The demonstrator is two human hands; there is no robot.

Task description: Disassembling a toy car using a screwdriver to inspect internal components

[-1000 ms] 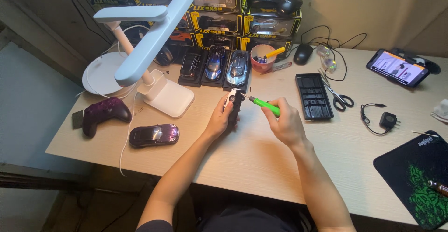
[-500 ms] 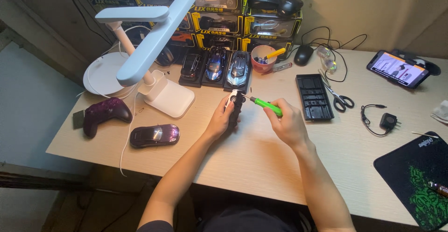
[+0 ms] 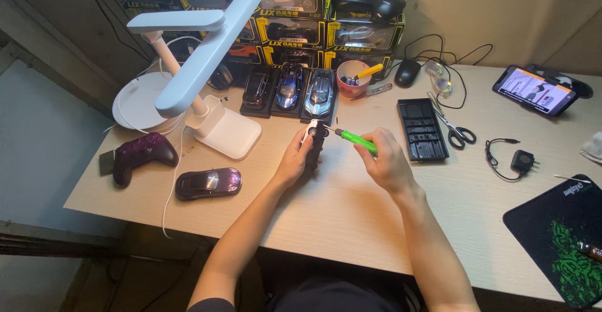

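Toy car (image 3: pixel 313 137) is held tipped on edge at frame centre, just above the worktop (image 3: pixel 351 205), clasped by the left hand (image 3: pixel 295 161). A green screwdriver (image 3: pixel 355 139) is gripped in the right hand (image 3: pixel 384 161), its tip set against the car's upper end. Against the frames from a second and half a second back, nothing is seen to have shifted: same grip, same tool angle, same car position. Judged from that, the tip is being kept on one spot, likely a screw; the screw itself can't be made out. Three cars on bases (image 3: pixel 288 92) are lined up just behind, a white lamp (image 3: pixel 207 67) to upper left, a purple car (image 3: pixel 208 183) and gamepad (image 3: pixel 139 154) at left, black tray (image 3: pixel 421 130) and scissors (image 3: pixel 453 127) to the right.
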